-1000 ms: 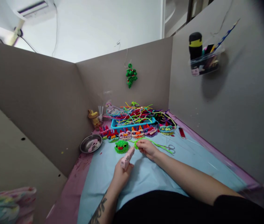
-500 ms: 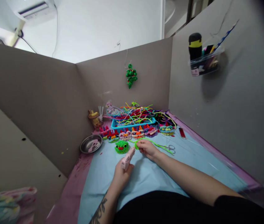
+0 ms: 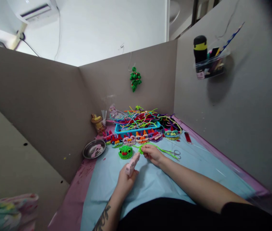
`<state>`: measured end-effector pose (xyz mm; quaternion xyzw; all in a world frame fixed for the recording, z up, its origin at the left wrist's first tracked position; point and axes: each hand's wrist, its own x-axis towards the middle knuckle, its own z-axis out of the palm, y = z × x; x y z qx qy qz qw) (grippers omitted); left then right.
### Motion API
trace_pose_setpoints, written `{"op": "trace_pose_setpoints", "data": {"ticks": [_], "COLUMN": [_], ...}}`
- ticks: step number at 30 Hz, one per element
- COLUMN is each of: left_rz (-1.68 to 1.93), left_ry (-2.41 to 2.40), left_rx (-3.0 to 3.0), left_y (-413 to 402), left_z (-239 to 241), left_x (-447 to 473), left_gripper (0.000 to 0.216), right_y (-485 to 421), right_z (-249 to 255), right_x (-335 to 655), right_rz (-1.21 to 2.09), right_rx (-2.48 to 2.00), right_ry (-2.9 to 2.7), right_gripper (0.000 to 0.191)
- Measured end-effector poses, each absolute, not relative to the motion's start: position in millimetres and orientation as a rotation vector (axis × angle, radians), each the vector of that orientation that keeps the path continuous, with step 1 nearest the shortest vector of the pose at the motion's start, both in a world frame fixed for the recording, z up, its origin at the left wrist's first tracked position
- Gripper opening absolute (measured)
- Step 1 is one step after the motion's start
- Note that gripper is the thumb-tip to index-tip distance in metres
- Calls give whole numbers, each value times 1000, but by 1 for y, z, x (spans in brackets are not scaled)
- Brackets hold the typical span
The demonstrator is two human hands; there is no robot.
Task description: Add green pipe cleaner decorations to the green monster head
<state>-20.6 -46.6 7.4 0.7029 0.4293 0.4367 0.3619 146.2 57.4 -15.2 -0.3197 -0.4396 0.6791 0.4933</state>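
My left hand (image 3: 125, 180) is wrapped round a pink glue gun (image 3: 132, 163), whose tip points up and right toward my right hand. My right hand (image 3: 152, 153) pinches the coiled end of a light green pipe cleaner (image 3: 161, 149), which trails off to the right over the blue mat (image 3: 150, 183). Just left of the gun's tip sits a green fuzzy frog-like figure (image 3: 125, 152).
A row of colourful pipe-cleaner figures (image 3: 138, 137) lines the back, before a blue tray (image 3: 136, 127) heaped with pipe cleaners. Scissors (image 3: 176, 153) lie right of my hand, a steel bowl (image 3: 94, 149) at left. Grey partition walls enclose the desk; a green ornament (image 3: 135, 78) hangs on the back wall.
Both hands stay almost in place; the view has shifted slightly and the glue gun's tip sits a touch closer to the coil in my right hand.
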Motion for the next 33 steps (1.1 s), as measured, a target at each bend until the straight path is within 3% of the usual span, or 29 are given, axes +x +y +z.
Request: {"op": "trace_pose_setpoints", "data": {"ticks": [27,33], "left_rz": [1088,919], "left_ry": [1126,1515], "left_rx": [1919,1925], "left_y": [-48,-60], "left_z": [5,19], "left_x": [-22,-66], "left_gripper": [54,48], "right_y": [59,58], "right_z": [-8,-9], "right_x": [152,153], "right_rz": [1701,1724], "right_rx": [-655,-669], "right_ry": [-813,-802], "right_gripper": [23,22]}}
